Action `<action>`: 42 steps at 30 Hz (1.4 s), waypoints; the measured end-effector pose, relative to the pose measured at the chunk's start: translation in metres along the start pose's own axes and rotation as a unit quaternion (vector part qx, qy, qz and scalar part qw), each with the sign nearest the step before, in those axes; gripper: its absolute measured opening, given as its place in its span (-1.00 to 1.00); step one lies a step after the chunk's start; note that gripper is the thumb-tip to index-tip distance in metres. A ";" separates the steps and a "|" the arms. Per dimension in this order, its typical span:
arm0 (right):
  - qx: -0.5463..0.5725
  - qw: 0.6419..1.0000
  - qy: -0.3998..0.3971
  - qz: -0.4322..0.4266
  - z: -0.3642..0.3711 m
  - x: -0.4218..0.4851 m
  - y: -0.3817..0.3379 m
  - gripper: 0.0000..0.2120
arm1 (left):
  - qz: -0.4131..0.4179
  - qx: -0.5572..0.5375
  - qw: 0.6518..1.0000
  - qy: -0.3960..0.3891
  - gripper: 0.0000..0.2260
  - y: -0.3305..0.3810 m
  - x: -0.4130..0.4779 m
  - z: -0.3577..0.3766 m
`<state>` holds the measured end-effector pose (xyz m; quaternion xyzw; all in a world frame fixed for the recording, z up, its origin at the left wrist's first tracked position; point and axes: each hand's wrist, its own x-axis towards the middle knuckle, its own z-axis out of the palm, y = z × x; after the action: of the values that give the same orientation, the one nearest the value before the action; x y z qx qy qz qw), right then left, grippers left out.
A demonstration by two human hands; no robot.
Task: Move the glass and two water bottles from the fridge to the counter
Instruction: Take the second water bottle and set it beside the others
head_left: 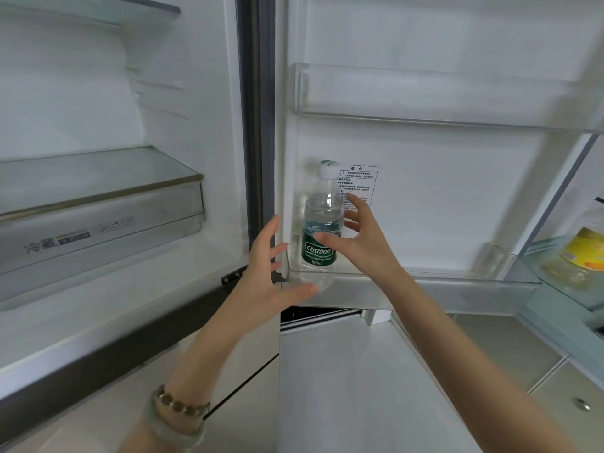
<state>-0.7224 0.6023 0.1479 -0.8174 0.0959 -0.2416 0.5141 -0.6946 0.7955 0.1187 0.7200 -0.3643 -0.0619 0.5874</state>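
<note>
— Where are you standing?
— I'm in front of the open fridge door. Its white inner wall is bright and evenly lit. A printed label is stuck on it, with an upper door shelf of clear plastic above the label and a lower door shelf beneath.
— And left of the door?
— A grey seal strip, then the fridge cavity, with a glass shelf over a drawer.
— Right of it?
— A yellow-lidded jar on a glass surface, both blurred. Below the door I see pale floor tiles.
</note>
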 end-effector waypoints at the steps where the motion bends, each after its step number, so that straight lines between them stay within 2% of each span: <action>1: -0.001 1.000 -0.009 0.001 0.002 0.003 0.000 -0.12 | 0.001 -0.002 1.000 -0.001 -0.09 -0.001 0.000 0.001; 4: -0.006 1.000 -0.029 0.002 0.008 0.008 -0.001 -0.18 | 0.000 -0.003 1.000 -0.004 -0.10 -0.003 0.000 0.002; 10: -0.019 1.000 -0.015 0.010 0.010 0.018 0.002 -0.30 | -0.018 -0.007 1.000 -0.023 -0.09 -0.001 0.003 0.003; 15: -0.020 1.000 -0.012 0.010 0.008 0.020 -0.001 -0.34 | -0.014 0.004 0.999 -0.032 -0.02 -0.004 0.005 0.005; 32: -0.031 0.997 0.049 -0.055 -0.021 0.001 -0.014 -0.41 | -0.019 0.012 0.999 -0.034 -0.05 0.000 0.003 0.007; 42: -0.031 0.992 0.065 -0.107 -0.042 -0.026 -0.046 -0.37 | -0.014 0.011 0.999 -0.036 -0.10 0.015 -0.001 0.013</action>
<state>-0.7695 0.6000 0.1955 -0.8210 0.0484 -0.3447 0.4525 -0.7089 0.7853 0.1273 0.7288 -0.3761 -0.0919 0.5648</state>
